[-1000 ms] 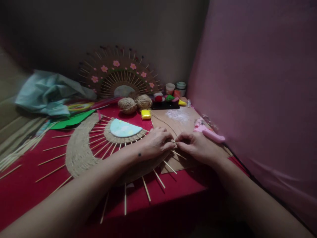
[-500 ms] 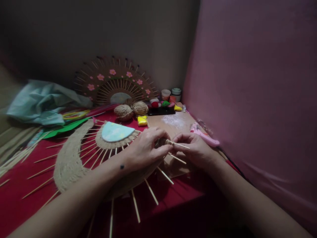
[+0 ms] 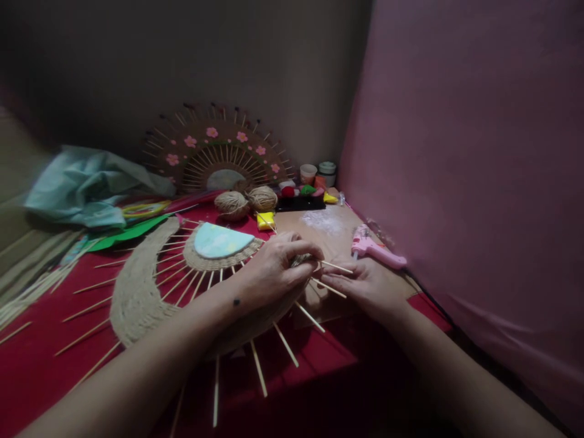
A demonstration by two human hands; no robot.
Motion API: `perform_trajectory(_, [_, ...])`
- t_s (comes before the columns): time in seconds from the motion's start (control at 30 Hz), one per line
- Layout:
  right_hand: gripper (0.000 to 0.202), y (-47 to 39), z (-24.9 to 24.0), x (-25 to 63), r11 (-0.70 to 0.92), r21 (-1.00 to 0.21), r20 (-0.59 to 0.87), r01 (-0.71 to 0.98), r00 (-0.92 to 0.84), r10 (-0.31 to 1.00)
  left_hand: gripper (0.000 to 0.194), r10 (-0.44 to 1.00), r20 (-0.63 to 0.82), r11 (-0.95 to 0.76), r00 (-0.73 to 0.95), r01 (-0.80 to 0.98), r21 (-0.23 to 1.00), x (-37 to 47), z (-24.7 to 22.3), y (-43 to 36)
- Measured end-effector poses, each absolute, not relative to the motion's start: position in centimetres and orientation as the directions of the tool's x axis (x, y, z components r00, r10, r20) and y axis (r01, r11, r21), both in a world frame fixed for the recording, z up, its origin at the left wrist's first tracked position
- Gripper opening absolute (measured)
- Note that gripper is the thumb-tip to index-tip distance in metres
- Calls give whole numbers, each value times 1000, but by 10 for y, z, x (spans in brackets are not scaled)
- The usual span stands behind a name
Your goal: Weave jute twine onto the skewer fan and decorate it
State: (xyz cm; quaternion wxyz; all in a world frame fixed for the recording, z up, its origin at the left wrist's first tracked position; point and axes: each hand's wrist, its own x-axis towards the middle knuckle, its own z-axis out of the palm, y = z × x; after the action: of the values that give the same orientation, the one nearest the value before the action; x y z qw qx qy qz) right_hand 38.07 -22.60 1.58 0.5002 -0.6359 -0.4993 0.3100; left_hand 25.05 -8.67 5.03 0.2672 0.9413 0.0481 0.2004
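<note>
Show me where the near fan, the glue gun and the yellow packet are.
Near fan (image 3: 133, 298), head view: left part of its woven band.
Glue gun (image 3: 382, 252), head view: its pink handle.
Yellow packet (image 3: 268, 218), head view: its upper part.

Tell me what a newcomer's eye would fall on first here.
Probably the large woven fan with its pale blue half-disc, spread over the red cloth, partly beneath the left forearm. Next, the pink-flowered fan upright at the back, then the pink glue gun lying just beyond the right hand.

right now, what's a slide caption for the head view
Left grip on a woven fan, right grip by its sticks, pink glue gun beyond.
</note>
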Motion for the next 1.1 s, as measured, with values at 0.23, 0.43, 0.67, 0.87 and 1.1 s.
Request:
perform_trajectory(0.23, [15, -243, -2, 384, 193, -825, 371, 531, 251, 894, 21, 201, 400, -836, 894, -57, 546, 249, 53, -86])
perform_trajectory(0.43, [24, -249, 0, 377, 384, -598, 558, 704, 22, 829, 18, 223, 447, -832, 866, -70, 551, 245, 63, -84])
perform_trajectory(0.67, [28, -266, 2, 361, 389, -306, 496, 869, -203, 844, 20, 203, 465, -834, 862, -97, 544, 246, 66, -80])
perform_trajectory(0.87, [23, -278, 8, 348, 278, -103, 527, 955, -185, 830, 20, 227, 441, -840, 869, -55, 540, 249, 60, -77])
perform_trajectory(1.1, [23, -293, 23, 348, 270, -77, 612, 960, -168, 772, 21, 255, 413, -813, 874, -37, 581, 251, 56, -79])
